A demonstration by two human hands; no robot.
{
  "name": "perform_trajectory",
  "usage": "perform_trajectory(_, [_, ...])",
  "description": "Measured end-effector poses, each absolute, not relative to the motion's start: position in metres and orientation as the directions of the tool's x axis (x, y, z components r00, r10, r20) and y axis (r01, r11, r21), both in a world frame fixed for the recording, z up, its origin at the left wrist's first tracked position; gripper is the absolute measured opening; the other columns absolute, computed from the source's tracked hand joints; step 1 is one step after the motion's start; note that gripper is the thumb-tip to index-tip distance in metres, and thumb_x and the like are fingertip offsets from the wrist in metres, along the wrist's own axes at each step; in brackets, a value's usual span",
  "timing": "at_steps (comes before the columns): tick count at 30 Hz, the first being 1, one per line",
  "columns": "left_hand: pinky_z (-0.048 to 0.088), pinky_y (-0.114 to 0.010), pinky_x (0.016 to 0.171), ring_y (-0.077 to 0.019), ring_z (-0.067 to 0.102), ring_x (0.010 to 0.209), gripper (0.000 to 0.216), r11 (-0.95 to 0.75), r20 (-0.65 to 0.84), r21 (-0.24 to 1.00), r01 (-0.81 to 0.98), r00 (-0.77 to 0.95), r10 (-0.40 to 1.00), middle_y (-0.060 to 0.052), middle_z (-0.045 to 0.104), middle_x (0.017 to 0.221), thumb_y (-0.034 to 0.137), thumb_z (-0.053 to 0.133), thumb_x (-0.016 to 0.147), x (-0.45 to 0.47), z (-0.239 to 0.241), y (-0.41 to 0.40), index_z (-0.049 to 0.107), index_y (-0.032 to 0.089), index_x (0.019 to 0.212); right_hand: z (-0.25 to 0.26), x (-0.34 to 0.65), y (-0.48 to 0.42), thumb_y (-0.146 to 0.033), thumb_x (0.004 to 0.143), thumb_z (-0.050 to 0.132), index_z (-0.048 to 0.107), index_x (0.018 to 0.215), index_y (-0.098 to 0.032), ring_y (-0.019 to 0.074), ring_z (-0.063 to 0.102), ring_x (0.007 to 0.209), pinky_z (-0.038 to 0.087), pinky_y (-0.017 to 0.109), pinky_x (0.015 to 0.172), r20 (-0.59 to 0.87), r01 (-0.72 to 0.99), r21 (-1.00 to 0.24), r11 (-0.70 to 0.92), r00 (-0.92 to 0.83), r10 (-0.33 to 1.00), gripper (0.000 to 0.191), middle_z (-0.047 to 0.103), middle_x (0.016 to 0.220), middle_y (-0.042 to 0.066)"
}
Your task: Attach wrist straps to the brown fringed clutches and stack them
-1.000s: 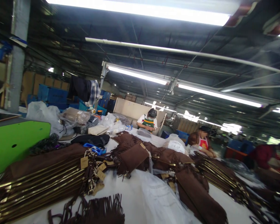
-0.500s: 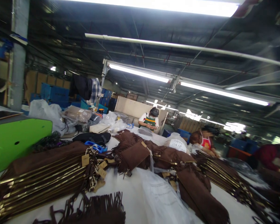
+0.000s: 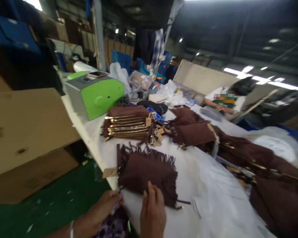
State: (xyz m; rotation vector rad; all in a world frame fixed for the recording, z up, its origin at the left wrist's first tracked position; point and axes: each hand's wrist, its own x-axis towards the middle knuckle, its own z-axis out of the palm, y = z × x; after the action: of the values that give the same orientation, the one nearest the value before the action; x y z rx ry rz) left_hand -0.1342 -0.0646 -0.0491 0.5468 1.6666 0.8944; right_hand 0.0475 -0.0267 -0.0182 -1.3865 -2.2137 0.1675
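A dark brown fringed bag (image 3: 146, 173) lies flat on the white table in front of me, a tan paper tag (image 3: 109, 173) sticking out at its left side. My right hand (image 3: 154, 210) is at the bag's lower edge, fingers stretched out, fingertips on or just over the brown fabric. Beside the table edge, my left hand (image 3: 108, 206) is closed around something small and pale that I cannot make out. Behind the bag lies a stack of brown bags with gold zippers (image 3: 129, 127) and hanging tags.
A green and grey machine (image 3: 96, 96) with a phone on top stands at the table's left end. Cardboard boxes (image 3: 27, 129) are to the left over a green floor. More brown bags (image 3: 196, 132) and clear plastic (image 3: 213, 195) spread rightward. A co-worker (image 3: 225, 99) sits across.
My view has swung down and left. Both my hands are now visible, and the fringed bag near me shows in full. The machine and stack appear farther right.
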Motion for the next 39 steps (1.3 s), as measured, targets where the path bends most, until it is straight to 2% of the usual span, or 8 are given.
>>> perform_trajectory(7, [0.044,-0.026,0.067,-0.0193,0.063,0.074,0.057,0.57,-0.587,0.804,-0.17,-0.069,0.807,-0.008,0.07,0.081,0.068,0.062,0.074,-0.148,-0.051,-0.084,0.068,0.012,0.084,-0.05,0.026,0.018,-0.057,0.095,0.043,0.038,0.149,-0.019,0.0417,0.028,0.138,0.036,0.058,0.102,0.306,0.895,-0.253,0.368,-0.287,0.908,0.066,0.028,0.154,0.02])
perform_trajectory(11, [0.05,-0.03,0.074,-0.0237,0.068,0.084,0.058,0.634,-0.63,0.772,0.053,-0.073,0.773,-0.01,0.072,0.097,0.066,0.053,0.081,-0.179,-0.047,-0.091,0.068,0.013,0.101,-0.062,0.048,0.043,-0.054,0.097,0.041,0.037,0.148,-0.03,0.0383,0.026,0.141,0.035,0.057,0.102,0.214,0.896,-0.148,0.418,-0.384,0.898,0.057,0.025,0.158,0.012])
perform_trajectory(16, [0.047,-0.034,0.099,-0.0213,0.061,0.111,0.04,0.266,-0.157,0.769,0.581,-0.232,0.96,-0.006,0.067,0.119,0.043,0.037,0.097,-0.208,-0.03,-0.064,0.064,0.021,0.117,-0.067,0.076,0.077,-0.051,0.097,0.044,0.036,0.148,-0.032,0.0342,0.027,0.142,0.035,0.054,0.105,0.168,0.861,-0.11,0.496,-0.476,0.863,0.055,0.025,0.158,0.009])
perform_trajectory(20, [0.034,-0.04,0.115,-0.0217,0.042,0.134,0.046,-0.15,0.173,0.384,0.911,0.088,0.981,-0.01,0.049,0.143,0.012,0.034,0.095,-0.213,-0.021,-0.006,0.046,0.017,0.139,-0.067,0.087,0.101,-0.049,0.098,0.044,0.037,0.148,-0.032,0.034,0.029,0.141,0.036,0.053,0.104,0.171,0.858,-0.09,0.506,-0.487,0.857,0.054,0.027,0.158,0.009])
perform_trajectory(26, [0.03,-0.052,0.113,-0.0308,0.041,0.132,0.044,-0.307,0.025,-0.002,0.952,0.307,0.951,-0.013,0.055,0.131,0.005,0.048,0.087,-0.21,-0.023,0.055,0.054,0.016,0.129,-0.063,0.099,0.119,-0.044,0.098,0.045,0.041,0.146,-0.03,0.0334,0.031,0.14,0.036,0.052,0.105,0.161,0.888,-0.059,0.456,-0.442,0.882,0.05,0.031,0.156,0.01])
perform_trajectory(29, [0.036,-0.046,0.108,-0.0271,0.052,0.117,0.033,-0.276,0.012,-0.009,0.961,0.276,0.961,-0.012,0.06,0.116,0.011,0.044,0.093,-0.207,-0.022,0.057,0.057,0.016,0.123,-0.061,0.099,0.12,-0.042,0.098,0.047,0.042,0.145,-0.031,0.0331,0.033,0.139,0.037,0.051,0.104,0.157,0.898,-0.062,0.435,-0.422,0.893,0.048,0.032,0.155,0.01])
perform_trajectory(35, [0.044,-0.038,0.097,-0.0266,0.05,0.118,0.05,-0.12,0.029,0.029,0.992,0.119,0.992,-0.015,0.042,0.142,0.021,0.059,0.089,-0.209,-0.021,0.03,0.042,0.012,0.135,-0.06,0.098,0.119,-0.041,0.097,0.049,0.042,0.144,-0.03,0.0336,0.034,0.138,0.038,0.05,0.103,0.158,0.901,-0.065,0.429,-0.415,0.896,0.048,0.033,0.155,0.01])
perform_trajectory(39, [0.048,-0.037,0.082,-0.0271,0.057,0.1,0.022,-0.14,-0.087,-0.035,0.99,0.137,0.987,-0.012,0.058,0.113,0.023,0.062,0.087,-0.212,-0.008,0.02,0.059,0.013,0.106,-0.066,0.105,0.121,-0.037,0.098,0.048,0.045,0.142,-0.029,0.0321,0.035,0.137,0.038,0.048,0.103,0.18,0.892,-0.053,0.449,-0.434,0.883,0.045,0.034,0.154,0.01])
